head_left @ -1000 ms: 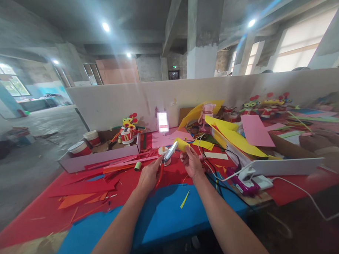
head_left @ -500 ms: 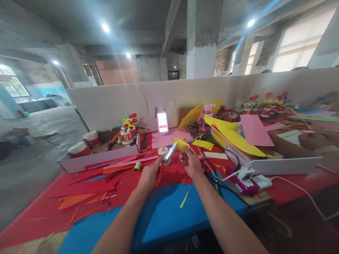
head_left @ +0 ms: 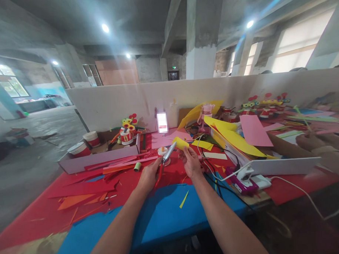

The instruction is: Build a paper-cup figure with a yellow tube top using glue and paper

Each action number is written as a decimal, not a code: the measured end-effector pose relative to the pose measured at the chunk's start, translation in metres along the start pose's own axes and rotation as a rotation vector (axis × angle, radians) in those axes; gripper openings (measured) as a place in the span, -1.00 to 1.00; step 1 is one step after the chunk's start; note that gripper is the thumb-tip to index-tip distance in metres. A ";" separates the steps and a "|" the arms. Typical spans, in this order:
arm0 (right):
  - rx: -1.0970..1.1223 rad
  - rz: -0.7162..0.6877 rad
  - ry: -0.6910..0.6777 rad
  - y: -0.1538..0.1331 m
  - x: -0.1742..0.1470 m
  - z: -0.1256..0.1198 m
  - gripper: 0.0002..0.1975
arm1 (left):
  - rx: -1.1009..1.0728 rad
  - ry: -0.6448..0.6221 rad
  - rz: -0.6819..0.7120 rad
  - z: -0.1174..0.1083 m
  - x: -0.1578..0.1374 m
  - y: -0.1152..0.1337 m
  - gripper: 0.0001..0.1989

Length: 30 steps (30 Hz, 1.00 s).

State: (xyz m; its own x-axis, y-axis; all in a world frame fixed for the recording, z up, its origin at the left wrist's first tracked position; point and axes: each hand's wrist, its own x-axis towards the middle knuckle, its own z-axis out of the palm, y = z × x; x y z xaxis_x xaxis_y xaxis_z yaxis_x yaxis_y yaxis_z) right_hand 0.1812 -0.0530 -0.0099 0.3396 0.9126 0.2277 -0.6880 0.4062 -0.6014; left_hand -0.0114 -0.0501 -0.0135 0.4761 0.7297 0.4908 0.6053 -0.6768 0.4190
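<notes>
My left hand point(head_left: 150, 176) is closed round the red handles of a pair of scissors point(head_left: 168, 153), whose metal blades point up and to the right. The blade tips reach the left edge of a yellow paper piece point(head_left: 181, 143); whether they touch it I cannot tell. My right hand point(head_left: 191, 161) pinches that curled paper from its lower right side. Behind the scissors stands a white round piece point(head_left: 162, 151) with an orange tip, partly covered by the blades. A small green paper roll point(head_left: 137, 167) lies left of my left hand.
Red and orange paper strips point(head_left: 85, 187) litter the left side. A box point(head_left: 101, 161) holds cups and a paper figure point(head_left: 127, 132). To the right are yellow sheets point(head_left: 233, 137), a purple power strip point(head_left: 245, 183) and cables. Another person's hand point(head_left: 314, 142) is at the far right.
The yellow paper has tilted and shifted slightly left in my right hand. My left hand and the scissors are almost unmoved. At the far right, the other person's hand has moved.
</notes>
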 end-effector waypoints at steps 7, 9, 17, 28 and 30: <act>0.083 0.005 -0.019 -0.001 -0.001 0.001 -0.72 | 0.070 -0.021 0.005 -0.002 0.000 0.001 -0.39; 0.091 0.021 -0.026 0.000 0.000 -0.001 -0.71 | 0.068 -0.021 0.010 -0.001 0.000 0.001 -0.38; 0.080 0.053 -0.082 -0.001 -0.001 -0.001 -0.71 | 0.064 0.001 0.017 -0.001 0.000 0.002 -0.45; 0.068 0.041 -0.078 -0.002 -0.002 0.001 -0.73 | 0.020 -0.005 0.015 -0.003 0.000 0.006 -0.44; 0.077 0.041 -0.077 -0.002 -0.002 0.001 -0.73 | 0.013 -0.015 0.013 -0.003 0.000 0.006 -0.46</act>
State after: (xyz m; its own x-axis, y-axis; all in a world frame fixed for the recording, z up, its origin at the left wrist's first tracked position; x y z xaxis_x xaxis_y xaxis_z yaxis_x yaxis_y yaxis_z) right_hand 0.1816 -0.0552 -0.0087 0.2623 0.9282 0.2638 -0.7487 0.3682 -0.5512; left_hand -0.0097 -0.0545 -0.0084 0.4933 0.7223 0.4847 0.6073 -0.6849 0.4026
